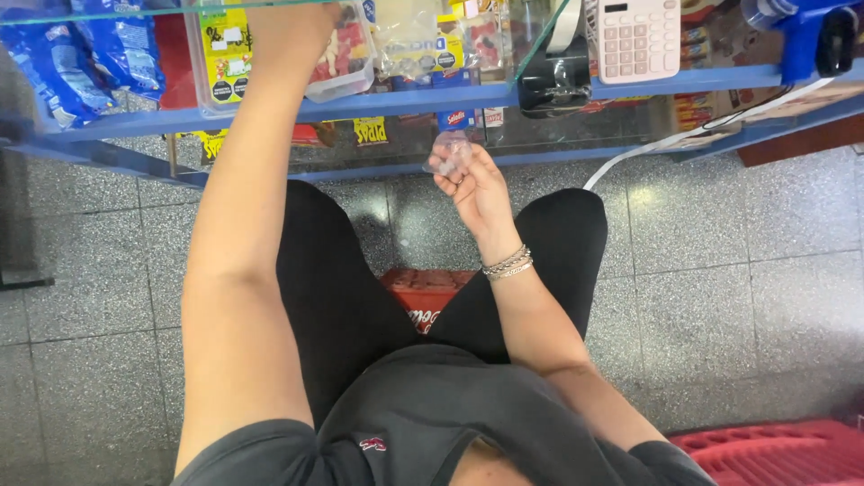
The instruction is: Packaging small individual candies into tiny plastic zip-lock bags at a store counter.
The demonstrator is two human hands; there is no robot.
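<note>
The person sits on a red crate in front of a glass display counter with a blue frame, seen from above over dark trousers and a grey shirt.

The right hand is raised just in front of the counter's lower edge, palm turned up, with beaded bracelets on the wrist. Its fingers are pinched together on a small clear plastic wrapper, crumpled and see-through, held at the fingertips in the air, close to the blue frame but apart from it.

The left arm stretches up and forward across the counter top. The left hand reaches the top edge of the view, at a clear plastic tub of red sweets; the hand is cut off there, so whether its fingers are apart or closed I cannot tell, though it seems to rest at the tub's rim.

Blue snack bags lie at the far left of the counter, yellow packets beside the tub. Further right sit a black tape dispenser and a white calculator. The floor is grey speckled tile, and another red crate shows at lower right.
</note>
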